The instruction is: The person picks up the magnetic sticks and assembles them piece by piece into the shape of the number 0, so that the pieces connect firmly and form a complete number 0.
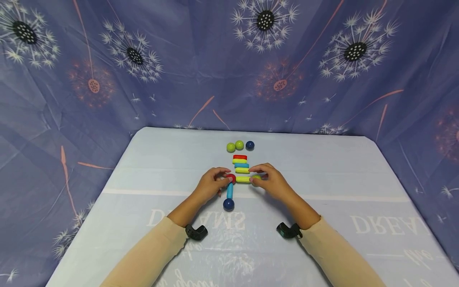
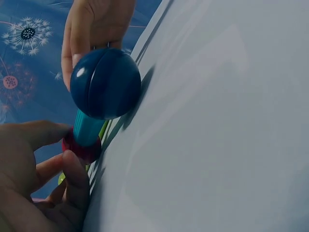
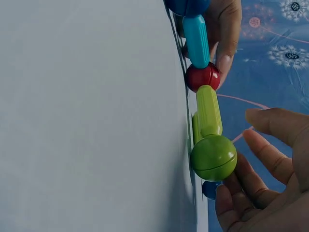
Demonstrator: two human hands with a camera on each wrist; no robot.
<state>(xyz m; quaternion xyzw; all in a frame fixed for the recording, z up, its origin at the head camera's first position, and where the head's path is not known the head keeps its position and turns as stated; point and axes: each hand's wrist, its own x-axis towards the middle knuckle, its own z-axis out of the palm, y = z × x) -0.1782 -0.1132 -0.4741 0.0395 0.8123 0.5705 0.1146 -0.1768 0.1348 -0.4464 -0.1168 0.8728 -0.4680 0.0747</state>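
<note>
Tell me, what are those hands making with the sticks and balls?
A person is joining toy rods and balls on the table. The left hand holds the red ball, which links a blue rod and a yellow-green rod. The right hand holds the green ball at that rod's other end. Spare rods and balls lie behind.

Light blue tablecloth (image 1: 322,167) with mirrored white "DREAMS" lettering covers the table. All places relative to it: near the far edge, centre, sit two glossy green plastic balls (image 1: 235,146) touching each other, with one dark blue plastic ball (image 1: 250,145) just beside them on the right. Just nearer than those balls lies a row of short ribbed plastic rods (image 1: 240,164), stacked side by side: red, yellow, blue, yellow. Behind and around the tablecloth hangs a purple-blue fabric backdrop (image 1: 179,59) printed with white and pink dandelion heads.
</note>
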